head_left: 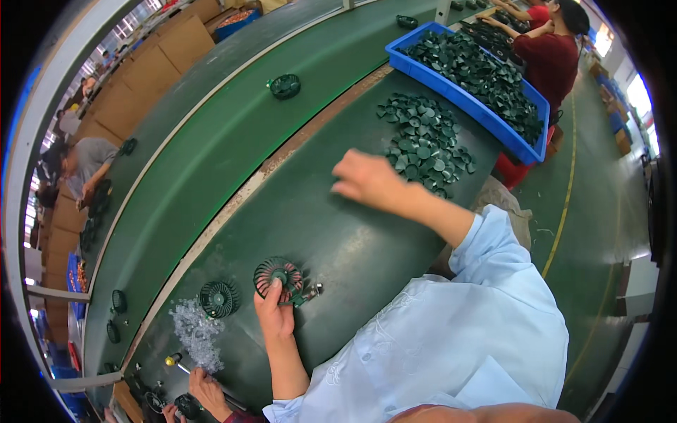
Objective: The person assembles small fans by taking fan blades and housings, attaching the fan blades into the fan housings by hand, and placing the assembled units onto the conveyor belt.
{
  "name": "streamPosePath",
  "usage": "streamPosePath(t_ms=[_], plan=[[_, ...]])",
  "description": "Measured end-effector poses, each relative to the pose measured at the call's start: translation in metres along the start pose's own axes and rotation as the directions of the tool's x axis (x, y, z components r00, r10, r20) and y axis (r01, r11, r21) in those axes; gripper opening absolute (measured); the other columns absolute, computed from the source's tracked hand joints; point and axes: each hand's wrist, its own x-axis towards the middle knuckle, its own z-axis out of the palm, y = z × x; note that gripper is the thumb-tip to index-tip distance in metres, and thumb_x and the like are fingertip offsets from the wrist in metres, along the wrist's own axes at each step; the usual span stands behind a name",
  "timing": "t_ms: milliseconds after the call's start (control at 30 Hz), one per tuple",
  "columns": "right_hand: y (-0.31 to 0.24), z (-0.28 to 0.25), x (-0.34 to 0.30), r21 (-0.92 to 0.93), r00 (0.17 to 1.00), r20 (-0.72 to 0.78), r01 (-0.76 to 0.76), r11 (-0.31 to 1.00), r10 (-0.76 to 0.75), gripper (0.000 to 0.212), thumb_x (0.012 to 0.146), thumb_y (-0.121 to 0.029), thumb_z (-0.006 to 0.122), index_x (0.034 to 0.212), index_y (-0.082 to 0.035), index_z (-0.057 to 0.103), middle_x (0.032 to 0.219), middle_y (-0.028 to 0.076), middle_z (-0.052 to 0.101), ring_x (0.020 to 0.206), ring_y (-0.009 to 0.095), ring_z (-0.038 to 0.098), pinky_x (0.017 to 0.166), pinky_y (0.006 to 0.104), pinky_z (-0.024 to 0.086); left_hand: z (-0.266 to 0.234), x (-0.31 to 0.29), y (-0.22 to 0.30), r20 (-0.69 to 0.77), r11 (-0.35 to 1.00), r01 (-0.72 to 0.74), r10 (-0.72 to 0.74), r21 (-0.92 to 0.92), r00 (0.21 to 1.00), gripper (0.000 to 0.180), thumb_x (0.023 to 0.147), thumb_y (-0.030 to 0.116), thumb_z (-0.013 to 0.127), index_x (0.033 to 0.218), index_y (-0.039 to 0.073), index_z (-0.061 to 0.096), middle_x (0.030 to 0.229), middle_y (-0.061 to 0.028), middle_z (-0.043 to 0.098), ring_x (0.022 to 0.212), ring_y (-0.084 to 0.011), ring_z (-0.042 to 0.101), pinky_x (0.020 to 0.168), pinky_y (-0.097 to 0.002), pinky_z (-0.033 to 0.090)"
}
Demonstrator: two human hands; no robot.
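My left hand [276, 314] grips a small dark green fan head [278, 276] with a round ribbed guard, its thumb over the hub. A small metal-tipped part with wire [315, 290] sticks out beside it. My right hand [372, 182] is over the table, left of a pile of small dark green round caps [423, 144]. Motion smears its fingers, and whether anything is in them I cannot make out. A second ribbed fan part [218, 299] lies left of my left hand, by a heap of small clear plastic pieces [194, 328].
A blue bin [469, 92] full of green caps stands at the far right. Left of my table [324, 240] runs a green conveyor belt [204, 151] carrying fan parts [285, 87]. A co-worker's hand [206, 391] is near a screwdriver [175, 361] at lower left; other people work beyond.
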Motion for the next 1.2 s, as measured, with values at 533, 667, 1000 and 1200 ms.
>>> streamPosePath(t_ms=[533,667,1000,1200], plan=[[-0.074,0.016,-0.012,0.105,0.787,0.615,-0.028,0.994,-0.042,0.035,0.080,-0.006,0.067,0.115,-0.006,0.061,0.106,0.014,0.058,0.089,0.034,0.062,0.074,0.0422,0.052,0.000,0.013,0.007,-0.087,0.984,0.024,-0.040,-0.177,0.995,0.034,0.101,0.026,0.048,0.121,-0.001,0.054,0.117,-0.0167,0.064,0.101,-0.0258,0.066,0.087,-0.0393,0.054],[-0.102,0.024,-0.005,0.170,0.914,0.402,-0.026,0.985,-0.046,0.041,0.075,-0.011,0.074,0.114,-0.007,0.061,0.098,0.012,0.057,0.081,0.031,0.062,0.066,0.0407,0.051,-0.001,0.012,0.008,-0.066,0.988,0.002,-0.012,-0.152,0.998,0.036,0.102,0.030,0.047,0.120,0.000,0.055,0.116,-0.0152,0.065,0.102,-0.0228,0.066,0.088,-0.0377,0.054],[-0.158,0.068,0.009,0.248,0.942,0.281,0.114,0.962,-0.184,0.039,0.077,-0.012,0.073,0.113,-0.006,0.061,0.096,0.009,0.054,0.080,0.027,0.062,0.060,0.0373,0.051,0.007,0.005,-0.007,-0.156,0.998,-0.071,0.069,-0.004,0.985,0.023,0.096,0.020,0.062,0.113,0.005,0.057,0.101,-0.0011,0.064,0.092,-0.0082,0.059,0.079,-0.0243,0.049],[-0.145,0.051,0.017,0.373,0.980,0.117,0.108,0.921,-0.162,0.048,0.076,-0.012,0.076,0.119,-0.003,0.059,0.109,0.014,0.057,0.089,0.028,0.063,0.069,0.0353,0.053,0.008,0.002,0.004,-0.145,0.977,-0.183,0.198,0.110,0.969,0.026,0.094,0.013,0.064,0.115,0.000,0.057,0.104,-0.0043,0.065,0.092,-0.0095,0.060,0.082,-0.0267,0.051]])
